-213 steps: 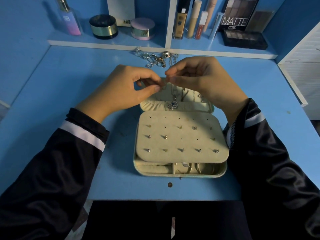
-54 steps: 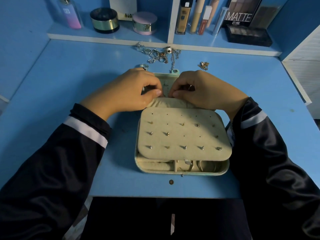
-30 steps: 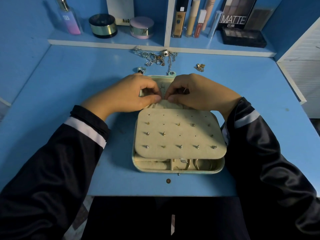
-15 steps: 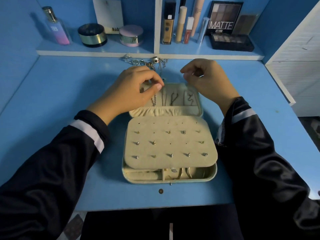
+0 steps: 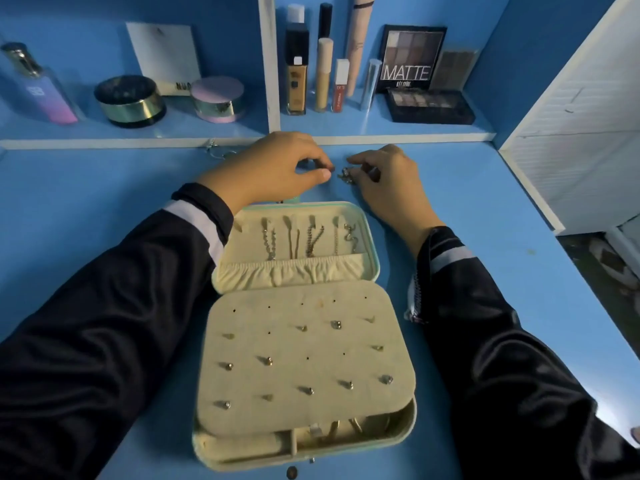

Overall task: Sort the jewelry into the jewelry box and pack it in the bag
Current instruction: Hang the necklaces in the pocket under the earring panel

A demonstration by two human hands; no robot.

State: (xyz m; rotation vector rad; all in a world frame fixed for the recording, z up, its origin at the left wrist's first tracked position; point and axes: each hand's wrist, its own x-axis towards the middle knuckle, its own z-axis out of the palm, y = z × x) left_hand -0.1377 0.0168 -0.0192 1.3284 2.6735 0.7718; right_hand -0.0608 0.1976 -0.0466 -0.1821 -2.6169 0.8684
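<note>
1. Blue tabletop [image 5: 104, 209], frame centre: open cream fabric-lined jewelry box [image 5: 304, 348].
2. Upper centre: right hand [image 5: 384, 181] pinches small silver jewelry piece [image 5: 345, 174]; left hand [image 5: 273, 168] curled, grip unclear.
3. Light, tangly, delicate, I'd judge; fingertip-pinch its body.

— Anything legible on your feed?
— From my head-camera view, one clear word: "MATTE", in large white capitals on the upright lid of the eyeshadow palette [image 5: 412, 58] on the right of the shelf [image 5: 346, 135]. A smaller line sits beneath it, but I can't read it.
— And on the left?
— The white card [image 5: 162, 53] leaning at the back shows "NUD" in dark letters along its lower edge; the pink jar [image 5: 218, 98] covers the rest. The perfume bottle [image 5: 38, 88] carries a pale mark that looks like "SB", though I'm not sure.
— The tubes in the middle?
— The red tube [image 5: 340, 88] and the foundation bottle [image 5: 296, 84] have print, too small for me to make out.
</note>
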